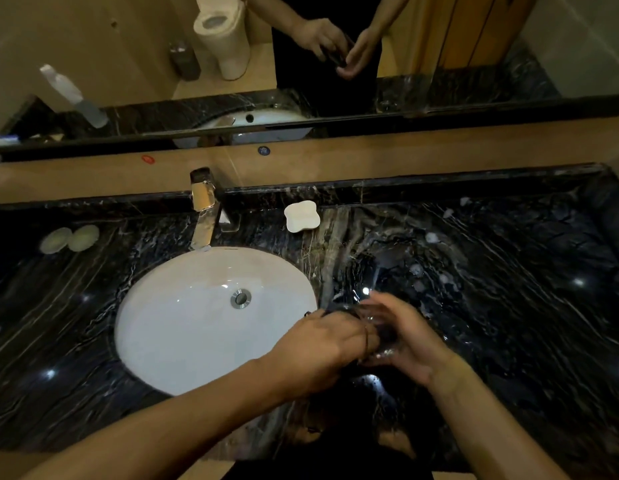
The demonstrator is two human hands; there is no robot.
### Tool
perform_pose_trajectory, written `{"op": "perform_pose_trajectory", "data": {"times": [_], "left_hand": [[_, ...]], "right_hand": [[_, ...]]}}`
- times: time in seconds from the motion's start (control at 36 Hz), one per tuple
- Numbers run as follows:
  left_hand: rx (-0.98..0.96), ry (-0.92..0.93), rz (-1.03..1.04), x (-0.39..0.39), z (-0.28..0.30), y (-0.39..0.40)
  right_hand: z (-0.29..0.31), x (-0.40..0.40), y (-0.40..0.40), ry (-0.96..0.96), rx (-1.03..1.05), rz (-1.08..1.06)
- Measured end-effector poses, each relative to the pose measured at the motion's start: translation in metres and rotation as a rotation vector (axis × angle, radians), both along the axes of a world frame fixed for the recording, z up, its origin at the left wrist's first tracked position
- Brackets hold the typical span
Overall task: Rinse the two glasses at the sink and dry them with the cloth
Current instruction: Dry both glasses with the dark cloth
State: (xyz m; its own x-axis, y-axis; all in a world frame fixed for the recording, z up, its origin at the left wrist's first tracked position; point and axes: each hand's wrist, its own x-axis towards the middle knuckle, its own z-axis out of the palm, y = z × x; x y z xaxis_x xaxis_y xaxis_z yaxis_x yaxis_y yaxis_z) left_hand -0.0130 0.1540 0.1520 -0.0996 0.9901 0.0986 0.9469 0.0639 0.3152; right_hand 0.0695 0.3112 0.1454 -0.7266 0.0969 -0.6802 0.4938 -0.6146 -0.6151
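My right hand (410,341) cups a glass (379,332) over the counter (508,289), just right of the sink (197,323) — fingers curled round it — while my left hand (321,348) grips a dark cloth (339,311) pressed to the glass's mouth. Beyond stand the tap (204,206) and a white soap dish (301,216), then the mirror (128,46).

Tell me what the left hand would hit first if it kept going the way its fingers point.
The left hand points rightward at the clear drinking glass it already grips, with the right hand cupping the far side. Beyond that, depth is unclear.
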Motion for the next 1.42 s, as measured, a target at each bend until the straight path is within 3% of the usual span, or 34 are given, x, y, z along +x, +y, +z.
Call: {"op": "perform_pose_trajectory", "data": {"times": [0.08, 0.14, 0.19, 0.33, 0.42, 0.5, 0.56, 0.64, 0.69, 0.75, 0.81, 0.89, 0.94, 1.0, 1.06, 1.14, 1.22, 1.28, 1.36, 1.42], "left_hand": [[-0.005, -0.572, 0.427, 0.003, 0.019, 0.011], [0.043, -1.082, 0.690, -0.001, 0.034, 0.017], [0.068, -1.438, 0.792, -0.004, 0.045, 0.021], [0.010, -1.601, 0.773, 0.007, 0.058, 0.024], [0.043, -1.414, 0.726, 0.013, 0.055, 0.025], [0.003, -0.775, 0.591, 0.018, 0.042, 0.023], [-0.051, -0.370, 0.372, 0.011, 0.033, 0.016], [-0.125, -0.147, 0.088, -0.007, 0.024, 0.004], [-0.119, -0.120, 0.070, -0.011, 0.026, 0.002], [-0.056, -0.228, 0.199, -0.011, 0.026, 0.004], [-0.027, -0.556, 0.437, -0.009, 0.031, 0.008], [0.002, -1.142, 0.684, -0.008, 0.039, 0.011], [-0.005, -1.321, 0.702, -0.006, 0.041, 0.010], [-0.015, -1.366, 0.699, -0.003, 0.044, 0.010], [-0.017, -1.300, 0.684, 0.000, 0.042, 0.011], [-0.027, -0.922, 0.574, 0.005, 0.036, 0.010], [-0.051, -0.323, 0.230, -0.002, 0.025, 0.003], [-0.046, -0.066, 0.032, -0.011, 0.019, -0.002], [-0.038, -0.067, 0.030, -0.015, 0.016, -0.003], [-0.024, -0.343, 0.280, -0.009, 0.021, 0.001]], "right_hand": [[-0.005, 0.004, -0.013, 0.246, 0.104, -0.276], [-0.010, 0.008, -0.023, 0.364, 0.326, -0.364], [-0.014, 0.011, -0.029, 0.466, 0.560, -0.363], [-0.014, 0.006, -0.024, 0.572, 0.823, -0.451], [-0.009, 0.000, -0.027, 0.434, 0.777, -0.559], [0.004, -0.009, -0.024, 0.163, 0.506, -0.580], [0.007, -0.010, -0.014, 0.014, 0.230, -0.417], [0.006, -0.006, -0.004, -0.091, 0.049, -0.163], [0.005, -0.003, -0.003, -0.070, 0.014, -0.085], [0.003, -0.003, -0.006, 0.046, 0.048, -0.100], [-0.002, -0.002, -0.017, 0.223, 0.209, -0.242], [-0.012, 0.001, -0.027, 0.498, 0.702, -0.357], [-0.018, 0.002, -0.027, 0.604, 0.862, -0.366], [-0.019, 0.000, -0.026, 0.600, 0.898, -0.390], [-0.013, -0.004, -0.028, 0.516, 0.812, -0.452], [0.004, -0.013, -0.021, 0.183, 0.506, -0.415], [0.019, -0.014, -0.006, -0.151, 0.075, -0.046], [0.019, -0.012, 0.000, -0.207, 0.013, 0.118], [0.012, -0.010, 0.003, -0.123, -0.094, 0.118], [0.007, -0.009, -0.001, 0.033, -0.099, -0.008]]}}
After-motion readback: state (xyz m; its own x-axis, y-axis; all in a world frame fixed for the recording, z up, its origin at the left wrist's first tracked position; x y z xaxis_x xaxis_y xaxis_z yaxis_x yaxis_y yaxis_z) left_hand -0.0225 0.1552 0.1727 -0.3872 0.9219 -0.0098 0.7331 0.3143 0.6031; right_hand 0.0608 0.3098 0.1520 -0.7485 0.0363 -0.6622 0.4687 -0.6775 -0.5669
